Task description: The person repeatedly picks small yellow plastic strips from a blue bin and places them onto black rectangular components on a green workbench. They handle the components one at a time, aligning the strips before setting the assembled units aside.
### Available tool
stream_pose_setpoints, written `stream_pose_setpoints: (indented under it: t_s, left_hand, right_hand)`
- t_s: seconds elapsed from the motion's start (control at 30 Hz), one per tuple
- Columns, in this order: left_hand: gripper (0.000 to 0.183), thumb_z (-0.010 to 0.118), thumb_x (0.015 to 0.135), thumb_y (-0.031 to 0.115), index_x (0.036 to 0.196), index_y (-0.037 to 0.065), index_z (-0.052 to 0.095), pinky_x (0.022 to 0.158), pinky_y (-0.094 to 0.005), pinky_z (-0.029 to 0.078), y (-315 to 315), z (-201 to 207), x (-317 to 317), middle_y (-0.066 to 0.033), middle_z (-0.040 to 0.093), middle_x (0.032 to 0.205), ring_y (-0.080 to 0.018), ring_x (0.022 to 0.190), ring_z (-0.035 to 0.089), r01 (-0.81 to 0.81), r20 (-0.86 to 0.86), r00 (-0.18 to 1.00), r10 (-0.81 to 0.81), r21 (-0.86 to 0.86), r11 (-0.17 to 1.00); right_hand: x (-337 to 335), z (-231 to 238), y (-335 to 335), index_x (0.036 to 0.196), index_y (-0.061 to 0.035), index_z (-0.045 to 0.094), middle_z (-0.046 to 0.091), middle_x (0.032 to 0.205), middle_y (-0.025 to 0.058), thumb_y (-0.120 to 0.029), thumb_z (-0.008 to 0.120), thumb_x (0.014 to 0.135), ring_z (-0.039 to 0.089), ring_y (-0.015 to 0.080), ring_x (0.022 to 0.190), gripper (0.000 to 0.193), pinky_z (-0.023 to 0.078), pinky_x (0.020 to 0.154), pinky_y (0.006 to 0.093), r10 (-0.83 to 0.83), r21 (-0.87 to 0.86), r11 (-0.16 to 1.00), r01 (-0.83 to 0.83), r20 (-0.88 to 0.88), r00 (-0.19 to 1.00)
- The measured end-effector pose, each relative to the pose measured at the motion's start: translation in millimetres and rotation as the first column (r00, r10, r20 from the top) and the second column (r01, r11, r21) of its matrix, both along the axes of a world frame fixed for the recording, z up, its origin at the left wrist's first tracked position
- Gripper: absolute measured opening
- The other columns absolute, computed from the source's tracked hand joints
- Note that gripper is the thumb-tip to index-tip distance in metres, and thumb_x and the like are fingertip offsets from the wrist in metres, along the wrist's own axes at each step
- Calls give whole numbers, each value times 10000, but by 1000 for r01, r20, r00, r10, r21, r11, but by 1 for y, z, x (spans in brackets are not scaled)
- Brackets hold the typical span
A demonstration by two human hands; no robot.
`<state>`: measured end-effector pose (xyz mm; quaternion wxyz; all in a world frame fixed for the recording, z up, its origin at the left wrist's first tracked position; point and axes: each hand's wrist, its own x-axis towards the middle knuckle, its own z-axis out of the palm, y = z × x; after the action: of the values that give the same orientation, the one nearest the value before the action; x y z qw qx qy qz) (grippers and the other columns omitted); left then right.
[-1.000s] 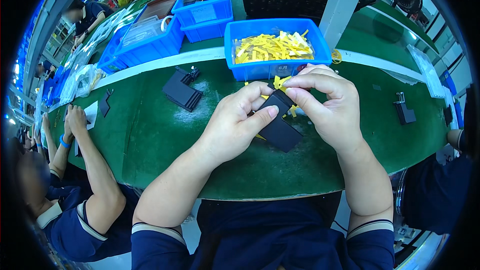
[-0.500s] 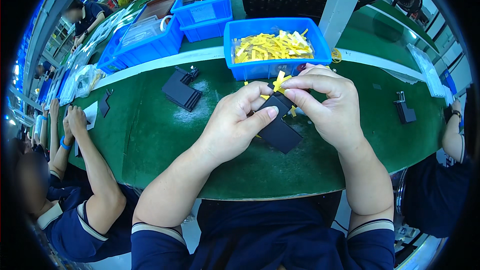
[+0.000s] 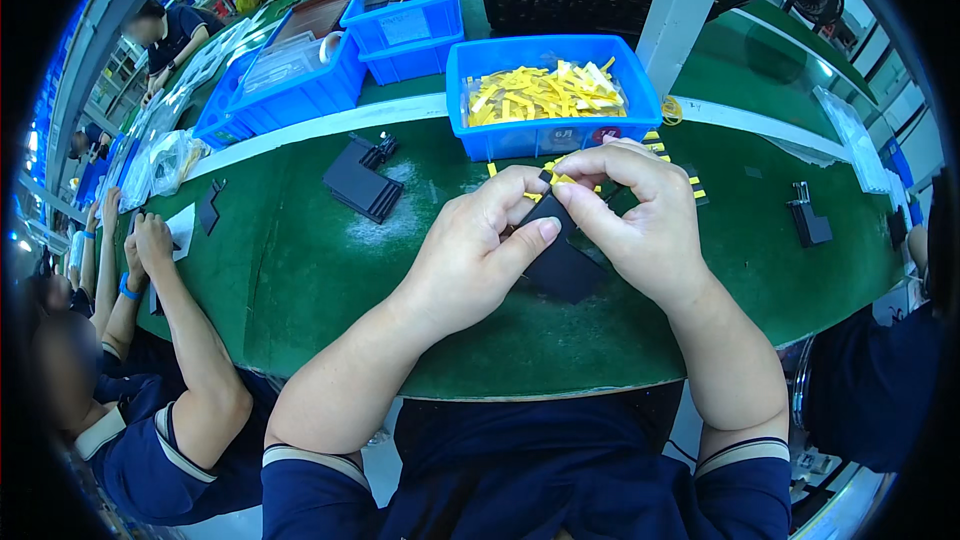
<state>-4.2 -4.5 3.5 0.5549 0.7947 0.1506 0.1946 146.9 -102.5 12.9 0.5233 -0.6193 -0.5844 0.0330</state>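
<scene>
Between the thumb and fingers of my left hand [image 3: 468, 245] is a flat black L-shaped part [image 3: 562, 268], tilted over the table. My right hand [image 3: 645, 220] pinches a small yellow strip [image 3: 563, 179] against the far end of this part. The fingertips of both hands nearly meet there and cover much of the strip. Just beyond the hands stands a blue bin [image 3: 555, 144] holding a heap of loose yellow strips [image 3: 545, 92]. More yellow pieces [image 3: 697, 186] lie on the table beside and behind my right hand, partly hidden by it.
A stack of black L-shaped parts [image 3: 362, 180] lies to the left on the green table [image 3: 300, 290]. Another black part [image 3: 811, 225] is at the right. Blue bins [image 3: 405, 25] stand at the back left, near a white post [image 3: 683, 15]. A co-worker's hands [image 3: 150, 245] work at the left.
My right hand has shifted slightly, and the yellow strip that stuck up now lies lower against the black part's end. Yellow pieces on the table right of my hand have come into view.
</scene>
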Motion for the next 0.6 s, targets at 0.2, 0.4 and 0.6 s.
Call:
stream_pose_setpoints:
  t_s: [0.2,0.4,0.6]
  left_hand:
    - [258,576,885,118,1107,17,495,674,-228,431,-3,8,-2,-28,605,769,-77,738,552,-46,24,999,44,104,993]
    - [246,570,886,138,1085,6,512,676,-244,457,1,2,-1,-63,633,797,-114,756,602,-47,147,988,49,-16,999]
    - [236,575,887,91,1091,-6,506,699,-213,427,5,1,-4,-23,619,863,-57,771,536,30,65,997,-35,75,997]
  right_hand:
    - [-1,8,-5,1079,-50,610,633,739,68,-81,656,743,616,160,725,340,479,660,282,63,-79,994,-77,-160,985]
    - [5,17,-9,1181,-65,561,629,773,49,-92,652,756,599,130,753,435,482,677,268,125,-113,982,-149,-196,973]
    - [13,13,-7,909,-22,666,644,764,37,-79,668,765,591,109,743,155,474,696,265,184,-55,969,-241,-489,852]
